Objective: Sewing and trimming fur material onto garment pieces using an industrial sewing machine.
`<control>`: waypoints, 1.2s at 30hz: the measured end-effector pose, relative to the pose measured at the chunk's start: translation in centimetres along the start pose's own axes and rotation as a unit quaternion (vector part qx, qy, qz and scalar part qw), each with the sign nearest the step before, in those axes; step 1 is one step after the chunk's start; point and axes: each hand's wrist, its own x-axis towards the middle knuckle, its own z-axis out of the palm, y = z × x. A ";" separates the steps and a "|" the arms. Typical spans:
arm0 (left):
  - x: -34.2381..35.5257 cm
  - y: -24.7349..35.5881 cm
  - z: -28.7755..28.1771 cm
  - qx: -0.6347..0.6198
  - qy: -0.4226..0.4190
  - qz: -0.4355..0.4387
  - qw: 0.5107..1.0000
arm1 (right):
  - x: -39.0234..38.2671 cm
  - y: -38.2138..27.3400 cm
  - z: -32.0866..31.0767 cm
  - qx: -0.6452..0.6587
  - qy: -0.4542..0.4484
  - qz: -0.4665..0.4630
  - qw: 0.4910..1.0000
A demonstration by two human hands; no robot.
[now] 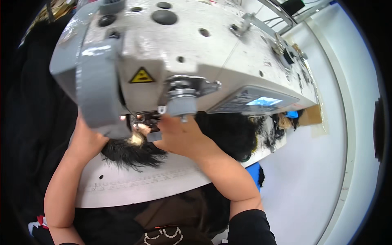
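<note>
A white sewing machine (147, 45) fills the upper middle, its grey front cover (98, 90) hanging over the stitching area. Tufts of black hair-like fibre (134, 155) stick out toward me from below the needle area, beside a lit, pale patch. My left hand (87, 139) reaches in behind the grey cover, which hides its fingers. Just right of the needle area, my right hand (179, 136) is closed, its fingers curled in beside the metal parts and under the grey tension knob (181, 104). What its fingertips grip is hidden and blurred.
The white machine bed (139, 188) carries a printed ruler scale along its near edge. More black hair (228, 132) lies under the machine arm at the right, near a small lit display (265, 101). Black material (32, 114) covers the left side. A white wall (351, 102) stands right.
</note>
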 end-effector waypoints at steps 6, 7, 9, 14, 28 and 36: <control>0.1 3.8 -2.1 -0.160 -0.105 -0.007 0.982 | -0.4 -0.6 0.4 0.065 -0.076 -0.119 0.988; -0.2 4.0 -2.4 -0.134 -0.118 0.022 0.984 | -0.5 -0.7 0.6 0.068 -0.065 -0.170 0.981; 0.1 4.6 -3.2 -0.094 -0.122 0.091 0.984 | -1.0 -0.5 0.6 0.041 -0.084 -0.147 0.985; 1.2 5.1 -4.0 -0.173 -0.224 -0.016 0.959 | -2.0 -0.1 -1.1 -0.060 -0.057 -0.138 0.987; 1.3 3.2 -4.1 -0.167 -0.215 0.051 0.961 | -1.2 -0.8 -2.1 0.045 -0.087 -0.017 0.995; 0.9 3.0 -2.9 -0.131 -0.183 0.096 0.970 | 0.0 -3.0 -2.7 0.094 -0.159 0.069 0.980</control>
